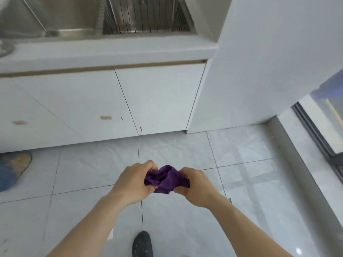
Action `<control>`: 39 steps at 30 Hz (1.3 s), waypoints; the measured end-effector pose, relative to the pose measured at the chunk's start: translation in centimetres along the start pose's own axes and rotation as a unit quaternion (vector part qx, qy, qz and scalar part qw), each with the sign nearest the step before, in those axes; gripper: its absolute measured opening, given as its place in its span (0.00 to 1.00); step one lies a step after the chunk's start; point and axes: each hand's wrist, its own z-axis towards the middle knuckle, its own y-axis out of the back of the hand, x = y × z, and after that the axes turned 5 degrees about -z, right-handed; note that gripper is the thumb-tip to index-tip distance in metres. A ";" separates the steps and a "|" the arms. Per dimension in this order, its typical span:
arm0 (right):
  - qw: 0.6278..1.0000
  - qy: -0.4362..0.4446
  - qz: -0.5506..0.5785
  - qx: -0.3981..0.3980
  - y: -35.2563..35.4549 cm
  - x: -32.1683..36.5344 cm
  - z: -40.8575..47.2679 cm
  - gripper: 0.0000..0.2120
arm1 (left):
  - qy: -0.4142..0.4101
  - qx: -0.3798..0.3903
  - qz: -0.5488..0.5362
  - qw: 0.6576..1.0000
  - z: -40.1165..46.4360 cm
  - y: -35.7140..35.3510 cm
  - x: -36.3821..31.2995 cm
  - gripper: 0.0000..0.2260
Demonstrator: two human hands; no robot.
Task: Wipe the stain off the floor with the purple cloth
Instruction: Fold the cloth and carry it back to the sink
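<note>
A bunched purple cloth (167, 179) hangs in the air above the pale tiled floor (250, 164), held between both hands. My left hand (133, 182) grips its left side with fingers closed. My right hand (196, 186) pinches its right side. No stain shows clearly on the floor tiles; both forearms and the cloth hide part of the floor below.
White cabinet doors (157, 101) with small brown marks stand ahead under a counter (111, 51) with a steel sink (144, 15). A white wall column (259, 71) rises at right beside a sliding-door track (315, 130). A dark slipper (142, 244) shows below; another person's foot (13, 167) is at left.
</note>
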 end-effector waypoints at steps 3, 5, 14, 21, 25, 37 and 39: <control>1.000 0.002 -0.010 -0.002 6.9 5.0 -5.4 0.12 | -0.003 0.000 0.006 1.000 -4.2 6.0 -7.2 0.11; 1.000 0.011 -0.009 -0.008 11.5 8.1 -8.7 0.13 | -0.010 -0.008 0.005 1.000 -6.7 9.8 -11.9 0.11; 0.992 0.084 -0.078 -0.050 27.4 18.0 -17.1 0.12 | -0.050 -0.083 0.016 0.995 -13.2 22.6 -26.8 0.12; 0.974 0.138 -0.154 -0.094 35.5 23.7 -20.6 0.12 | -0.084 -0.140 0.015 0.986 -15.9 28.5 -33.2 0.10; 0.962 0.176 -0.175 -0.114 38.4 26.2 -21.7 0.11 | -0.095 -0.163 0.030 0.981 -16.5 31.2 -35.4 0.10; 0.947 0.185 -0.211 -0.156 41.4 31.6 -15.8 0.15 | -0.112 -0.188 0.043 0.975 -12.0 38.3 -34.3 0.11; 0.945 0.185 -0.213 -0.163 41.5 33.1 -13.2 0.15 | -0.113 -0.188 0.033 0.975 -10.1 40.0 -32.9 0.11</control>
